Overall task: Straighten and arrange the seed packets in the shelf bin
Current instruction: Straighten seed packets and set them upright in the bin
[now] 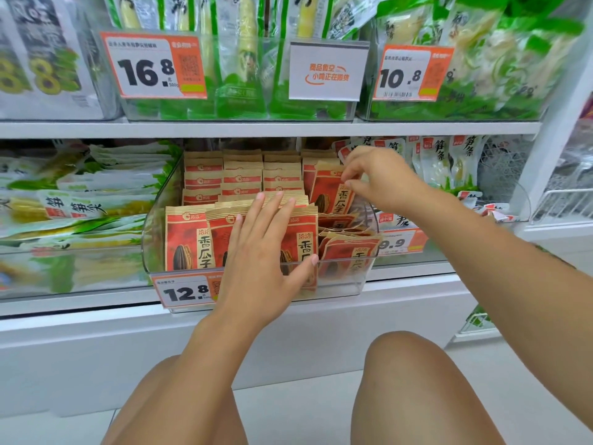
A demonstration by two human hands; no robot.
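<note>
Left hand [263, 252] lies flat on front seed packets [187, 239]; right hand [375, 178] seemingly pinches a tilted packet [330, 195] beside toppled ones [348, 248].

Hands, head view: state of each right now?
Left hand: open, fingers straight, pressing against the front seed packets.
Right hand: fingers curled, pinching the top of a tilted seed packet.

white shelf [401, 285], clear bin [340, 285] on it
</note>
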